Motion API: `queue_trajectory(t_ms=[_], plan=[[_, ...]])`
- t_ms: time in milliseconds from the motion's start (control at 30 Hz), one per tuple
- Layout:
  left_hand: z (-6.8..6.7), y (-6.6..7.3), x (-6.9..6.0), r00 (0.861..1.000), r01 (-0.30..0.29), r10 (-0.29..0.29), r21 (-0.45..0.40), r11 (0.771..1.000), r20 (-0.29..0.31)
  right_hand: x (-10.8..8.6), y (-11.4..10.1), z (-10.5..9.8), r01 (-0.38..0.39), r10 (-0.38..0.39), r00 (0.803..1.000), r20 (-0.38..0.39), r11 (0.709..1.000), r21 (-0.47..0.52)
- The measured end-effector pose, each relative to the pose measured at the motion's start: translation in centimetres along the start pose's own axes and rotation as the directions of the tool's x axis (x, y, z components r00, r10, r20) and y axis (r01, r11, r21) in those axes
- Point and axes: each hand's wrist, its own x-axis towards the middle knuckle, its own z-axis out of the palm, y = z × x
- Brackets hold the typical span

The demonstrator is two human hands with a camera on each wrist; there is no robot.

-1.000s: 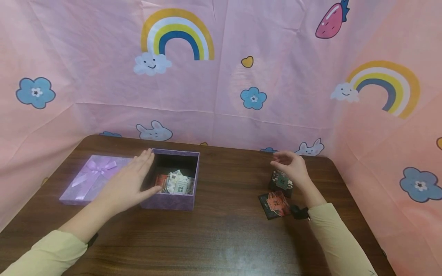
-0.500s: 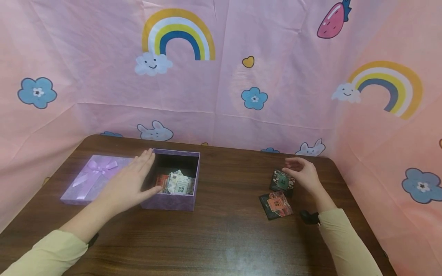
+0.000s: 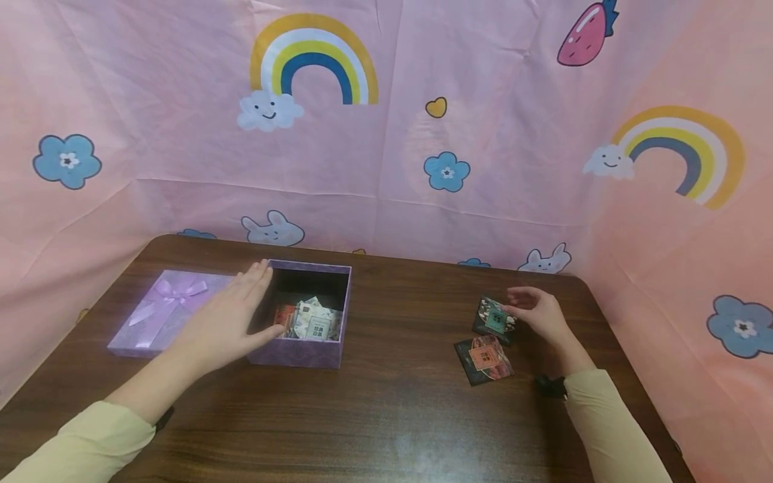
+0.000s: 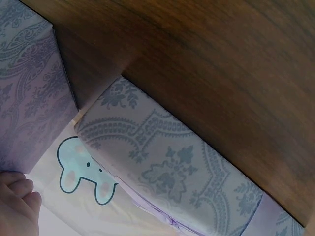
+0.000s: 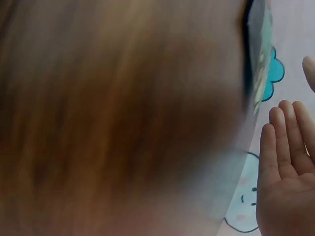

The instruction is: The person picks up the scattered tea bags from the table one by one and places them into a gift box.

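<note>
My left hand (image 3: 232, 312) rests along the left side of an uncovered purple box (image 3: 296, 354), fingers straight and thumb over its front rim. In the left wrist view, the fingertips of my left hand (image 4: 18, 204) lie against the patterned box wall (image 4: 29, 98). Inside the box are several small packets (image 3: 315, 322), whitish and red. My right hand (image 3: 539, 318) is beside a dark packet with a green label (image 3: 496, 318), fingers extended and slightly bent, with nothing held. The right wrist view shows that hand (image 5: 288, 182) with thumb and fingers apart. Nearer lies a dark packet with an orange label (image 3: 484, 359).
A purple lid with a ribbon bow (image 3: 172, 305) lies left of the box, partly behind my left forearm. The brown wooden table (image 3: 386, 416) meets a pink printed cloth (image 3: 386, 147) at the back and sides.
My right hand has moved right and a little nearer, from above the green-labelled packet to its right side, uncovering more of it. My left hand has stayed on the box.
</note>
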Motion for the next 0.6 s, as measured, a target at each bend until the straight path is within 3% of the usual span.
queue_trajectory(t_ms=[267, 600], plan=[[-0.1, 0.0, -0.1, 1.000, -0.002, 0.002, -0.001, 1.000, 0.005, 0.3, 1.2, -0.1, -0.043, 0.044, 0.998, 0.041, 0.999, -0.006], [-0.2, 0.1, 0.0, 1.000, 0.006, -0.005, -0.015, 1.000, 0.011, 0.1, 1.3, -0.1, -0.002, 0.000, 0.990, 0.141, 1.000, 0.018]])
